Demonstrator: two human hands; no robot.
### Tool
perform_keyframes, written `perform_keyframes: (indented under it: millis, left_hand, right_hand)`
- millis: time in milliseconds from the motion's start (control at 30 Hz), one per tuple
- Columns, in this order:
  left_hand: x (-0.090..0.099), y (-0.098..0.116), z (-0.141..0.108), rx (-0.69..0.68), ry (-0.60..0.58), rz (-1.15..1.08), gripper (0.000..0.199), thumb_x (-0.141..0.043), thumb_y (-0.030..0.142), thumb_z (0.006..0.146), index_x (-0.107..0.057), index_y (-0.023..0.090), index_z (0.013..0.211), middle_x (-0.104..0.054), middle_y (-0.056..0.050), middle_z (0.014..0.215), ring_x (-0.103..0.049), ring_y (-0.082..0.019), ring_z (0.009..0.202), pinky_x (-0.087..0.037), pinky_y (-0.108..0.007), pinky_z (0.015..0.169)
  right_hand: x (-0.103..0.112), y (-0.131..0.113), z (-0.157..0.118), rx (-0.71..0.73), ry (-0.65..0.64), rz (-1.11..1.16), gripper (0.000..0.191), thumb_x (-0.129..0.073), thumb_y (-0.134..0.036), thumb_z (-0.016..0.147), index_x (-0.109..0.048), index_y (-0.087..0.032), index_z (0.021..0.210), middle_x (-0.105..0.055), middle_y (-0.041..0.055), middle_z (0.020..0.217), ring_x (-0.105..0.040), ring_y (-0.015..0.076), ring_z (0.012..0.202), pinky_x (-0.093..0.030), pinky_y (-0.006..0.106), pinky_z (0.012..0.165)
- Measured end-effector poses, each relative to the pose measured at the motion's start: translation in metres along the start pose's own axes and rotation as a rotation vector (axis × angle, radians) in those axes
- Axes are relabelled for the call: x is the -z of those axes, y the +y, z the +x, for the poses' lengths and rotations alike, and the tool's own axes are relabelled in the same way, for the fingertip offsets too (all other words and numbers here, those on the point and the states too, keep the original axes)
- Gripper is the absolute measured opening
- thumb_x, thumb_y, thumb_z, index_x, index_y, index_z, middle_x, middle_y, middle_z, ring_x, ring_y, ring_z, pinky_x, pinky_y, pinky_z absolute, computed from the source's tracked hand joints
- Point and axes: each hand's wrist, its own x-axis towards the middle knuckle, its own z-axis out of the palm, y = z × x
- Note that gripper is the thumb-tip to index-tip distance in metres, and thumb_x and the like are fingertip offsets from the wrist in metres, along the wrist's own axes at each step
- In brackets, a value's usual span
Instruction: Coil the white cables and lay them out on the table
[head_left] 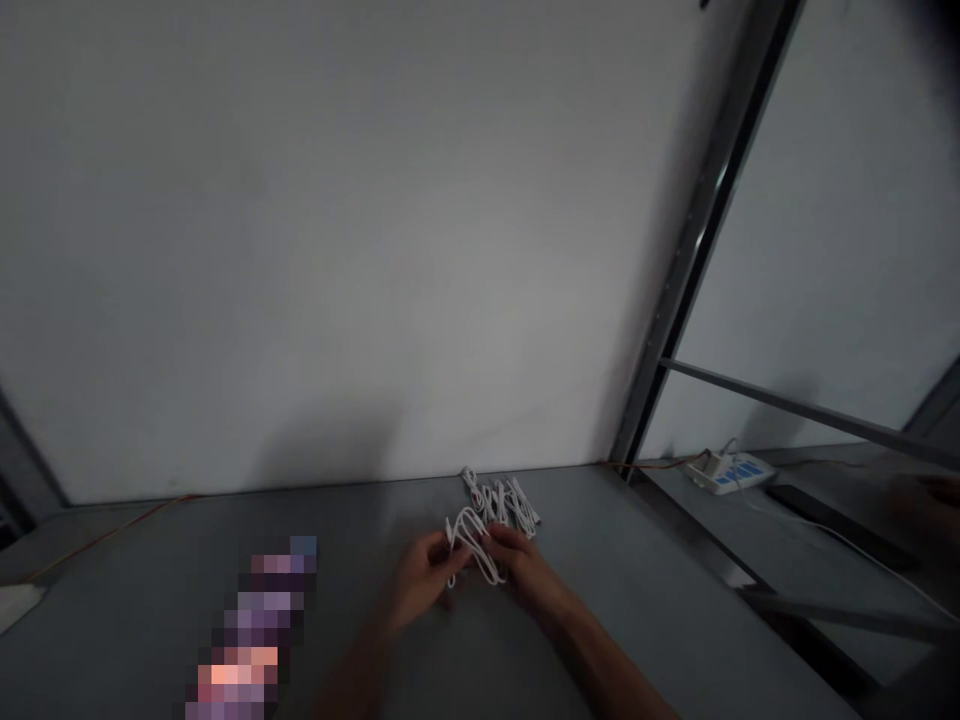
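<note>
A looped white cable (471,530) is held between my two hands, just above the grey tabletop. My left hand (422,575) pinches its left side, and a short end of the cable hangs below those fingers. On the right side of the loops, my right hand (525,562) has its thumb and fingers closed around the strands. Several bundled white cables (510,503) lie on the tabletop (345,600) just beyond my hands, close to the wall.
A pixelated object (251,630) lies left of my hands. To the right, past a metal frame post (690,240), are a white power strip (727,472) with a plug, a dark flat object (840,525) and another person's hand (926,500). A thin wire (112,540) runs at left.
</note>
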Motion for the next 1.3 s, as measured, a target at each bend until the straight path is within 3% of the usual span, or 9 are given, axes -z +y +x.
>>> perform_keyframes:
  millis: [133, 267, 433, 567, 767, 967, 1300]
  left_hand:
    - [-0.002, 0.004, -0.002, -0.031, -0.075, -0.018, 0.062, -0.067, 0.061, 0.065, -0.065, 0.011, 0.101, -0.072, -0.012, 0.089, -0.067, -0.023, 0.076, -0.046, -0.02, 0.04]
    - [-0.003, 0.0, 0.0, -0.046, -0.063, -0.022, 0.054, -0.073, 0.052, 0.065, -0.065, 0.014, 0.103, -0.072, -0.011, 0.094, -0.067, -0.02, 0.072, -0.043, -0.018, 0.039]
    - [0.0, -0.016, 0.01, -0.076, -0.018, -0.112, 0.044, -0.076, 0.039, 0.061, -0.065, 0.013, 0.096, -0.071, -0.008, 0.085, -0.062, -0.014, 0.059, -0.042, -0.018, 0.041]
    - [0.0, -0.016, 0.013, -0.074, 0.004, -0.118, 0.032, -0.073, 0.031, 0.06, -0.064, 0.014, 0.086, -0.066, -0.001, 0.067, -0.054, -0.009, 0.044, -0.04, -0.018, 0.037]
    - [0.001, -0.002, 0.008, -0.024, 0.065, -0.113, 0.024, -0.067, 0.032, 0.061, -0.061, 0.015, 0.076, -0.061, 0.003, 0.061, -0.053, -0.01, 0.04, -0.043, -0.021, 0.035]
    - [0.006, 0.002, 0.008, -0.001, 0.092, -0.122, 0.022, -0.067, 0.034, 0.059, -0.054, 0.017, 0.068, -0.059, 0.004, 0.062, -0.05, -0.008, 0.037, -0.043, -0.022, 0.035]
    - [0.001, 0.007, 0.006, 0.076, 0.061, -0.219, 0.037, -0.069, 0.049, 0.057, -0.059, 0.017, 0.072, -0.06, 0.003, 0.059, -0.055, -0.012, 0.045, -0.047, -0.025, 0.04]
  right_hand:
    - [0.003, -0.002, -0.001, 0.066, -0.05, -0.196, 0.046, -0.065, -0.06, 0.074, -0.068, -0.014, 0.072, -0.059, 0.0011, 0.064, -0.05, 0.0122, 0.058, -0.039, 0.023, 0.057]
    - [0.007, 0.0, -0.001, 0.064, -0.059, -0.279, 0.049, -0.065, -0.063, 0.072, -0.07, -0.014, 0.072, -0.059, 0.0008, 0.061, -0.05, 0.0136, 0.058, -0.041, 0.026, 0.059]
    - [0.007, 0.005, -0.001, 0.015, -0.056, -0.189, 0.05, -0.062, -0.063, 0.075, -0.072, -0.015, 0.082, -0.062, 0.0025, 0.065, -0.055, 0.0164, 0.063, -0.045, 0.029, 0.064]
    - [0.007, 0.007, -0.002, 0.016, -0.098, -0.118, 0.046, -0.062, -0.058, 0.078, -0.071, -0.013, 0.082, -0.063, 0.0034, 0.069, -0.056, 0.0153, 0.065, -0.044, 0.028, 0.068]
    - [0.011, 0.017, 0.006, 0.0, 0.026, -0.094, 0.05, -0.062, -0.063, 0.075, -0.062, -0.014, 0.07, -0.056, 0.0, 0.06, -0.049, 0.0116, 0.056, -0.039, 0.023, 0.056]
    - [0.014, 0.02, 0.012, -0.011, 0.194, -0.044, 0.051, -0.063, -0.067, 0.072, -0.054, -0.017, 0.071, -0.051, -0.0031, 0.057, -0.045, 0.0093, 0.048, -0.037, 0.022, 0.049]
    - [0.005, 0.009, 0.004, 0.046, 0.047, -0.19, 0.052, -0.053, -0.07, 0.078, -0.058, -0.019, 0.091, -0.055, -0.0011, 0.063, -0.044, 0.0105, 0.046, -0.039, 0.024, 0.046]
